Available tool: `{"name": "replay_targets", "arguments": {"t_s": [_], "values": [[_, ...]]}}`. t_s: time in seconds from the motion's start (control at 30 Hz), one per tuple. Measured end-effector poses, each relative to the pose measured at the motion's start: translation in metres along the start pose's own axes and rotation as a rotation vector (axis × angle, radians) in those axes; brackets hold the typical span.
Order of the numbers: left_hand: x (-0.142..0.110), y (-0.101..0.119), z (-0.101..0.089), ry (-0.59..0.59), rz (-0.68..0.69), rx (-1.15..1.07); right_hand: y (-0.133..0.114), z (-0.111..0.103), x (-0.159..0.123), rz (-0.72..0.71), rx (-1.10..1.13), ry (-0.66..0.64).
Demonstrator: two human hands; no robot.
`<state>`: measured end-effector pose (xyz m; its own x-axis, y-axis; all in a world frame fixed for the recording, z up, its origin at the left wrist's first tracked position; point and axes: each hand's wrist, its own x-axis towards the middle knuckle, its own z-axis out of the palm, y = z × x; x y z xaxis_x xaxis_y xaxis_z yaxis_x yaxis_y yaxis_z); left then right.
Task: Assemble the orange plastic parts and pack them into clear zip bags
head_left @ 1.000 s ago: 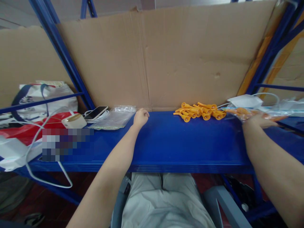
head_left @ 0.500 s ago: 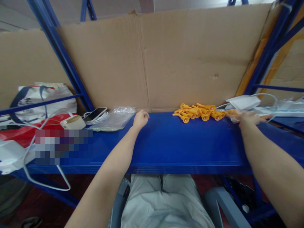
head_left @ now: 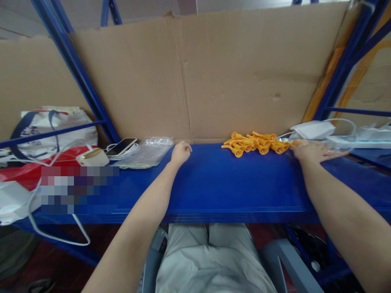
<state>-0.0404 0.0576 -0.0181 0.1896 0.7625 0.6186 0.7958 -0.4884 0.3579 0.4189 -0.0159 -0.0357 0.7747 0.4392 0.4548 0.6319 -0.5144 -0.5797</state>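
Note:
My left hand (head_left: 181, 153) rests on the blue shelf with its fingers curled in and nothing visible in them. A clear packet of film (head_left: 145, 154) lies to its left. At the right, my right hand (head_left: 309, 151) is closed over a clear plastic bag (head_left: 334, 147), whose film shows beside the hand; most of the fingertips are hidden. Just left of this hand is a pile of several orange-yellow, horn-shaped plastic pieces (head_left: 258, 143) with flared round ends. An orange piece shows at the hand's left edge.
The blue shelf (head_left: 232, 183) has a cardboard panel (head_left: 244, 73) behind it. A white box-like item (head_left: 313, 130) with a cable stands behind my right hand. At left lie a phone (head_left: 122, 146), coiled white cable, a charger (head_left: 92, 156), a red bag (head_left: 61, 158) and a white tote (head_left: 69, 126).
My right hand has moved left toward the orange pile, and more clear film now shows to its right. My left hand keeps its curled pose.

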Motion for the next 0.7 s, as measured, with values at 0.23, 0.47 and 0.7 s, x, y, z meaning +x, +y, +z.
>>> {"name": "replay_targets", "arguments": {"t_s": [0.23, 0.47, 0.7], "values": [[0.000, 0.002, -0.001, -0.010, 0.024, 0.006, -0.017, -0.017, -0.012, 0.198, -0.009, -0.082], [-0.003, 0.004, -0.002, -0.054, -0.036, 0.093, -0.018, -0.020, -0.013, 0.162, 0.059, -0.082], [-0.012, 0.009, -0.006, -0.103, -0.359, 0.352, -0.034, -0.023, -0.017, -0.237, 0.071, 0.089]]}}
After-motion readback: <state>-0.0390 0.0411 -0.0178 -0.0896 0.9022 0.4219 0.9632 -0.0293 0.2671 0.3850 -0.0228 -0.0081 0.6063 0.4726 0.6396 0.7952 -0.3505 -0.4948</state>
